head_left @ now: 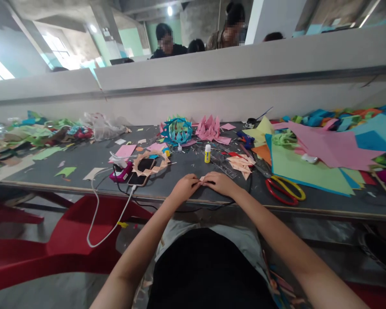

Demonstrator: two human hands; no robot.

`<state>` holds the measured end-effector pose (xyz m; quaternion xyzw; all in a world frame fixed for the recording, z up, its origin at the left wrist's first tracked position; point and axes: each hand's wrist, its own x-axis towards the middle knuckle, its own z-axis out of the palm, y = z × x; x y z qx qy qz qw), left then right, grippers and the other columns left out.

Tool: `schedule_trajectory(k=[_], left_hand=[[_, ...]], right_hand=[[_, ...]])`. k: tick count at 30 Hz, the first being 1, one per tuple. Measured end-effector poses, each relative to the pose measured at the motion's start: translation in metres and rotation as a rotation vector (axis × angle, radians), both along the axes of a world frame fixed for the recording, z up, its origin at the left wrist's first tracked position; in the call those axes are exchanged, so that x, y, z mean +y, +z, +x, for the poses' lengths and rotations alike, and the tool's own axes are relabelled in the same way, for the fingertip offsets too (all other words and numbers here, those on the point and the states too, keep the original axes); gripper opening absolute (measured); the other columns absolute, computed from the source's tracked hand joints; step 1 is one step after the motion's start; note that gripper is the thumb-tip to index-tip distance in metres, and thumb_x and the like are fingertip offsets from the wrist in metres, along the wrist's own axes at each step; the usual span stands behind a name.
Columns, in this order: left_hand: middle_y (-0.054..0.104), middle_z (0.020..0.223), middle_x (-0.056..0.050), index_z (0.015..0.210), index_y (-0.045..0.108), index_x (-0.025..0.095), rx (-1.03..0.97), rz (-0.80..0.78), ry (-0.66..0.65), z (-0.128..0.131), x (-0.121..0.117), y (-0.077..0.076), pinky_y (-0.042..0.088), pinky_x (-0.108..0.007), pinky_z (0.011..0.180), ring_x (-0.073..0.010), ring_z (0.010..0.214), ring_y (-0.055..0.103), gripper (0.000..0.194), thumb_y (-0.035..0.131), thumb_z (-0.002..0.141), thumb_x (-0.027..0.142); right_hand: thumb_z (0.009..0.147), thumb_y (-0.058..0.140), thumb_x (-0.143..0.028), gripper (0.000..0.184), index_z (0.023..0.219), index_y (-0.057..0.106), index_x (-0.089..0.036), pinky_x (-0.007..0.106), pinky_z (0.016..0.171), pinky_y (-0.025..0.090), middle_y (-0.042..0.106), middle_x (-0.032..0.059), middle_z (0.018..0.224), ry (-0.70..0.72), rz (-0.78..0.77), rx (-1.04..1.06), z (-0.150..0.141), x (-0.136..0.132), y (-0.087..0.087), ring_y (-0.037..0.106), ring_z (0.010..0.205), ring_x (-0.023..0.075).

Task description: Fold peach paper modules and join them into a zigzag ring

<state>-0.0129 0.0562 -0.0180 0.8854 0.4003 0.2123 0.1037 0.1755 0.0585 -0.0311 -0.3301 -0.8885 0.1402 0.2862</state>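
Both hands meet over the table's front part, pinching a small piece of peach paper (202,179) between them. My left hand (187,187) has its fingertips closed on the paper's left side. From the right, my right hand (221,183) grips the same piece, hiding most of it. Just beyond them stands a yellow glue stick (207,154) with a white cap. A pile of folded peach paper pieces (242,165) lies to the right of my hands. On the left, a ring of joined peach paper pieces (138,163) rests partly over a phone (145,166).
Scissors (284,191) with red and yellow handles lie right, beside stacked coloured paper (312,171). Blue (177,131) and pink (209,128) folded-paper forms stand at the back. A purple power adapter (120,171) with a white cable (94,219) sits left, near a red chair (80,231).
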Motion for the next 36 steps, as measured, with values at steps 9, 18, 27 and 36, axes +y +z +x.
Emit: schedule_trajectory(k=[9, 18, 27, 36], left_hand=[[0.062, 0.081, -0.002, 0.078, 0.071, 0.022, -0.127, -0.138, 0.010, -0.005, 0.017, -0.007, 0.042, -0.026, 0.074, -0.0138, 0.078, 0.056, 0.009, 0.065, 0.071, 0.022], [0.061, 0.085, -0.003, 0.085, 0.069, 0.020, -0.175, -0.141, -0.036, -0.005, 0.013, -0.006, 0.041, -0.026, 0.076, -0.0140, 0.081, 0.055, 0.015, 0.058, 0.078, 0.027], [0.057, 0.083, -0.002, 0.083, 0.069, 0.020, -0.121, -0.230, -0.079, -0.001, 0.023, 0.000, 0.041, -0.023, 0.071, -0.0120, 0.074, 0.055, 0.018, 0.058, 0.077, 0.032], [0.057, 0.082, -0.002, 0.083, 0.070, 0.021, -0.146, -0.228, -0.084, 0.000, 0.027, -0.007, 0.040, -0.021, 0.069, -0.0112, 0.073, 0.054, 0.014, 0.061, 0.075, 0.028]], right_hand=[[0.079, 0.053, -0.023, 0.015, 0.074, 0.066, -0.018, 0.026, 0.074, 0.043, 0.062, 0.0039, 0.083, -0.076, -0.260, 0.148, 0.002, 0.010, 0.002, 0.058, 0.076, 0.0134], [0.075, 0.055, -0.027, 0.016, 0.071, 0.064, -0.016, 0.023, 0.065, 0.044, 0.061, 0.0033, 0.079, -0.163, -0.380, 0.221, 0.004, 0.016, -0.004, 0.058, 0.070, 0.0124], [0.073, 0.055, -0.026, 0.013, 0.066, 0.061, -0.016, 0.025, 0.064, 0.042, 0.059, 0.0028, 0.075, -0.202, -0.384, 0.215, 0.005, 0.016, -0.003, 0.055, 0.067, 0.0128], [0.068, 0.058, -0.019, 0.010, 0.058, 0.060, -0.016, 0.023, 0.061, 0.040, 0.055, 0.0011, 0.073, -0.272, -0.333, 0.170, 0.002, 0.016, 0.000, 0.052, 0.063, 0.0100]])
